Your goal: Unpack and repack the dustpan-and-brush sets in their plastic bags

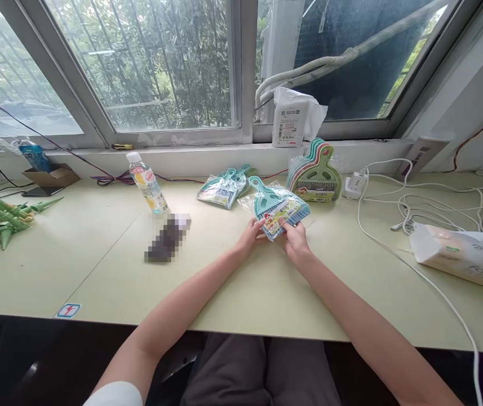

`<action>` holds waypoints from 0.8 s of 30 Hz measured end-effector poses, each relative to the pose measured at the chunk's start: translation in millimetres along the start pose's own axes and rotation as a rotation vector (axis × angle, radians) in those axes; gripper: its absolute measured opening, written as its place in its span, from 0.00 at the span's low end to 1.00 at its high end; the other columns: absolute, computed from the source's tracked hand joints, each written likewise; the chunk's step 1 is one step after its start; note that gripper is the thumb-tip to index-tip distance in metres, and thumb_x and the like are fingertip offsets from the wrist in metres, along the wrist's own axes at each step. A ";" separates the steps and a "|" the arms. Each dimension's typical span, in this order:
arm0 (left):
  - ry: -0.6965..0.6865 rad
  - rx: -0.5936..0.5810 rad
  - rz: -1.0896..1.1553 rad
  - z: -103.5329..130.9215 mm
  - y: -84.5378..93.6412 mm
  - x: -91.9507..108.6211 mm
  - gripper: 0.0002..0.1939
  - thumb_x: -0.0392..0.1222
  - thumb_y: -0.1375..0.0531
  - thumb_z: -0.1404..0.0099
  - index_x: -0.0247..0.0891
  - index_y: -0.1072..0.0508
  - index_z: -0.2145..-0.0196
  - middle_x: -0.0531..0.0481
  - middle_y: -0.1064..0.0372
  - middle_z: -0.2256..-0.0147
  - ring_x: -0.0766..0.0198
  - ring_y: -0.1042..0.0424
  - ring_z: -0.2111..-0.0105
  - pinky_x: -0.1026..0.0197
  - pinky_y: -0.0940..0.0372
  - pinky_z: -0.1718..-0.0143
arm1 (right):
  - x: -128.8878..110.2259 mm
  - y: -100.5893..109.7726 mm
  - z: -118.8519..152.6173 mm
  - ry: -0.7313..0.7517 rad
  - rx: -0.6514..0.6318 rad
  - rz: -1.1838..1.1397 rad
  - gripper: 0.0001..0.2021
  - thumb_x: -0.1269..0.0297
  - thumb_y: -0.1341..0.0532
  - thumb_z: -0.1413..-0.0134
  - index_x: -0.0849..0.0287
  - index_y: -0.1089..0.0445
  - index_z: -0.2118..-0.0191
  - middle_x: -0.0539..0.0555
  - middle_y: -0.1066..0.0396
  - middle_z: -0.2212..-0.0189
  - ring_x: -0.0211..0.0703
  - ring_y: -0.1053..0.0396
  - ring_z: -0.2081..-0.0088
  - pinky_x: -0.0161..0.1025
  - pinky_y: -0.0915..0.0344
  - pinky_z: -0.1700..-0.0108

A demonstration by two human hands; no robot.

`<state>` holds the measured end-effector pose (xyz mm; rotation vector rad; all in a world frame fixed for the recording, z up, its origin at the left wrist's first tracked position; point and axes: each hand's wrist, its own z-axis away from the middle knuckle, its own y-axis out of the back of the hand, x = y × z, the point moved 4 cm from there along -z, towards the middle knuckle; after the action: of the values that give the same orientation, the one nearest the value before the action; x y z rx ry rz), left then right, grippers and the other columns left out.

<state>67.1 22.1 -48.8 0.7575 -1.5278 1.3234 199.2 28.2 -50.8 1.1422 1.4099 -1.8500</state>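
Note:
A light-blue dustpan and brush set in clear wrap, with a colourful label, is held over the table between both hands. My left hand grips its lower left edge, and my right hand pinches its lower right edge with the thumb on top. Just behind it to the left lie more wrapped blue sets, overlapping each other. A stack of wrapped green, pink and blue sets leans by the windowsill, behind and to the right of the held one.
Left of centre are a drink bottle and a blurred dark object. Green cone-shaped pieces lie far left. White cables, a charger and a tissue pack occupy the right. A box stands on the sill.

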 end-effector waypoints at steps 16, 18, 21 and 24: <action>-0.111 0.136 0.016 10.6 -2.3 10.4 0.26 0.35 0.38 0.44 0.39 0.38 0.48 0.44 0.30 0.49 0.55 0.30 0.48 0.48 0.36 0.45 | 0.0 -9.1 12.9 -0.010 -0.073 0.009 0.21 0.61 0.30 0.60 0.53 0.34 0.57 0.52 0.26 0.54 0.43 0.26 0.55 0.41 0.25 0.56; -0.140 0.164 0.005 9.7 0.3 10.8 0.26 0.35 0.38 0.45 0.39 0.38 0.48 0.44 0.30 0.50 0.54 0.31 0.47 0.48 0.37 0.44 | 0.3 -11.2 14.6 -0.016 -0.095 0.006 0.21 0.61 0.30 0.59 0.53 0.34 0.57 0.52 0.27 0.53 0.43 0.26 0.55 0.41 0.25 0.56; -0.198 0.177 -0.030 8.1 1.8 11.1 0.26 0.36 0.37 0.46 0.38 0.38 0.49 0.44 0.31 0.50 0.54 0.32 0.47 0.48 0.37 0.44 | 0.2 -12.8 15.4 -0.016 -0.119 0.012 0.19 0.61 0.31 0.57 0.52 0.34 0.57 0.51 0.27 0.53 0.42 0.26 0.55 0.40 0.25 0.55; -0.200 0.164 -0.049 6.4 1.8 9.3 0.26 0.38 0.37 0.45 0.39 0.39 0.49 0.43 0.31 0.49 0.53 0.31 0.48 0.50 0.33 0.49 | -0.3 -13.0 13.6 -0.024 -0.125 0.008 0.19 0.62 0.31 0.57 0.52 0.34 0.57 0.50 0.26 0.54 0.42 0.26 0.55 0.40 0.26 0.55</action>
<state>60.5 17.5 -40.7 1.0519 -1.5579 1.3815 184.7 19.2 -42.9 1.0585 1.4826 -1.7387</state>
